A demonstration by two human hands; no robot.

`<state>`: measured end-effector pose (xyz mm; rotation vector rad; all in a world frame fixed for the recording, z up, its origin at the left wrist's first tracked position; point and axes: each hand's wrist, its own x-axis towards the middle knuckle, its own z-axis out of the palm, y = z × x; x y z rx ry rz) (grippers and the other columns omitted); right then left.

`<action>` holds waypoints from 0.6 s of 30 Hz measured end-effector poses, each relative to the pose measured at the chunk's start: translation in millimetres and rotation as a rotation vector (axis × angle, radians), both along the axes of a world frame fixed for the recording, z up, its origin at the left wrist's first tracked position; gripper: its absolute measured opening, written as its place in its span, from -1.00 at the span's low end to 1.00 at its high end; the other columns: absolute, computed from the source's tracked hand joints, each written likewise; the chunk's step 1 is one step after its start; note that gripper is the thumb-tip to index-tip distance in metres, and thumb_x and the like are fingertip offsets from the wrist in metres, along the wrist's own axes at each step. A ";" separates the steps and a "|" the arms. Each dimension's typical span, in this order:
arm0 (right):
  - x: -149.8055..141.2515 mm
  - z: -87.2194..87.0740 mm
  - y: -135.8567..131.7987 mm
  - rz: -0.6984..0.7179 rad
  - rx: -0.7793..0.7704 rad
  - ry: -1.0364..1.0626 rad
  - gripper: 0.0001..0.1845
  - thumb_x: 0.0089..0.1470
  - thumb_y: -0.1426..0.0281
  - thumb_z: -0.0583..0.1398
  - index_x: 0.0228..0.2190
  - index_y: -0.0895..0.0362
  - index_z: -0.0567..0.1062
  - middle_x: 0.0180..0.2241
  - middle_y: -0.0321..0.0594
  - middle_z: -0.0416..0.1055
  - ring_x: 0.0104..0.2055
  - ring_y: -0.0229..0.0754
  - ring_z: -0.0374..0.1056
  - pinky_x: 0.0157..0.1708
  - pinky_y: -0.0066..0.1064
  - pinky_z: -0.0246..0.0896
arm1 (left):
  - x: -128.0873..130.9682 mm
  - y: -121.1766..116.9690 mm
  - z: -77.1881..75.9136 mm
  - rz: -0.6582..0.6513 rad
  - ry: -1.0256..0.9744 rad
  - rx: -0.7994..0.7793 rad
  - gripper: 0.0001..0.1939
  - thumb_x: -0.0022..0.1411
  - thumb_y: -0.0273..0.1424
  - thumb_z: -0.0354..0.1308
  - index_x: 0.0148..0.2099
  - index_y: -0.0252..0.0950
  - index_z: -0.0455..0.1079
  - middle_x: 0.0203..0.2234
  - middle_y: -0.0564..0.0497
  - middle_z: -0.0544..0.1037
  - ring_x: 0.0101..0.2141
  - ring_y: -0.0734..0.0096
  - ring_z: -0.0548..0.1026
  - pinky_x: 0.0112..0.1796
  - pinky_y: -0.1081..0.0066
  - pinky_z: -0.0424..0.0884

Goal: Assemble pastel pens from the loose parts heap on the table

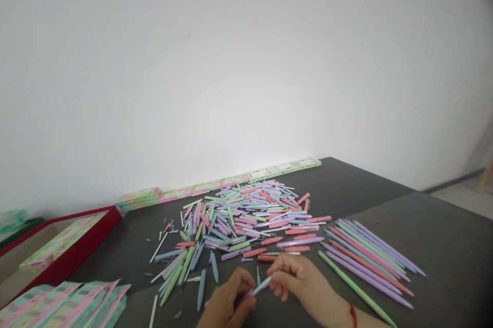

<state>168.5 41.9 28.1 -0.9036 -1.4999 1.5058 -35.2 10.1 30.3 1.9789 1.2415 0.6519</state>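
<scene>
Low in the head view, my left hand [232, 298] is closed on a purple pen barrel [249, 294], mostly covered by the fingers. My right hand [302, 283], a red cord on its wrist, pinches a thin white stick [263, 285] that looks like a pen refill. One end of the stick meets the purple barrel; whether it is inside cannot be made out. Just beyond both hands spreads a pile of loose pen parts [246, 215] in purple, green, blue, red and white. To the right lies a row of long assembled pens [370, 256], side by side.
Flat printed boxes [285, 168] line the wall at the back of the dark table [358, 189]. At left stands a red-rimmed box [111, 220] with printed packs inside. Several pink and green printed packets [65, 305] overlap at the near left.
</scene>
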 end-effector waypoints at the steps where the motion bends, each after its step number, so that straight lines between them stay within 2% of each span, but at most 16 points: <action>1: -0.3 -1.7 -0.3 0.002 0.005 -0.004 -0.81 -0.03 0.28 0.20 -0.45 0.17 0.46 -0.57 -0.32 0.44 -0.58 -0.32 0.31 -0.58 -0.51 0.20 | -0.3 -0.4 0.2 0.015 0.057 0.026 -0.92 0.16 -0.50 -0.03 -0.28 -0.22 0.18 -0.52 0.14 0.37 -0.46 0.45 0.32 -0.41 0.50 0.16; 4: -2.1 -8.5 0.6 -0.004 0.004 0.014 -0.81 -0.03 0.29 0.20 -0.45 0.18 0.46 -0.57 -0.31 0.45 -0.58 -0.32 0.32 -0.58 -0.51 0.20 | 0.5 -1.3 -1.7 0.055 0.149 0.091 -0.92 0.18 -0.50 -0.06 -0.32 -0.21 0.18 -0.51 0.13 0.36 -0.46 0.44 0.33 -0.42 0.52 0.18; 10: -9.8 -20.9 6.5 0.000 -0.085 0.069 -0.66 -0.12 0.15 0.25 -0.44 0.20 0.48 -0.59 -0.28 0.43 -0.59 -0.29 0.31 -0.59 -0.47 0.21 | 3.0 -1.2 -4.6 0.076 0.357 0.197 -0.89 0.24 -0.45 -0.09 -0.32 -0.19 0.22 -0.48 0.08 0.45 -0.45 0.38 0.42 -0.41 0.50 0.23; 13: -7.1 -16.9 8.0 0.052 -0.068 0.005 -0.64 -0.06 0.19 0.21 -0.30 0.21 0.50 -0.57 -0.30 0.41 -0.60 -0.30 0.29 -0.57 -0.44 0.23 | 2.4 -2.3 0.4 0.101 0.425 0.246 -0.81 0.31 -0.42 -0.15 -0.34 -0.18 0.23 -0.45 0.05 0.49 -0.41 0.35 0.46 -0.38 0.49 0.25; 15: 1.2 -7.1 8.9 0.052 0.051 -0.108 -0.63 -0.02 0.29 0.20 -0.14 0.17 0.47 -0.50 -0.31 0.41 -0.53 -0.28 0.32 -0.47 -0.41 0.27 | 1.4 -3.4 5.3 0.132 0.442 0.259 -0.77 0.34 -0.41 -0.19 -0.35 -0.18 0.23 -0.44 0.03 0.50 -0.39 0.35 0.48 -0.38 0.49 0.25; 16: 6.7 -1.2 9.5 0.039 0.158 -0.191 -0.61 -0.02 0.36 0.21 -0.09 0.13 0.44 -0.45 -0.30 0.42 -0.46 -0.25 0.34 -0.39 -0.38 0.28 | 0.7 -3.8 7.5 0.151 0.451 0.263 -0.76 0.34 -0.40 -0.19 -0.36 -0.18 0.22 -0.44 0.03 0.50 -0.39 0.35 0.48 -0.38 0.49 0.25; 18: 17.7 9.3 10.8 0.017 0.447 -0.409 -0.66 0.01 0.45 0.20 -0.11 0.07 0.46 -0.31 -0.24 0.43 -0.21 -0.16 0.35 -0.16 -0.32 0.23 | -0.5 -4.2 10.8 0.179 0.468 0.269 -0.75 0.35 -0.39 -0.19 -0.37 -0.19 0.22 -0.45 0.03 0.50 -0.39 0.34 0.49 -0.38 0.48 0.25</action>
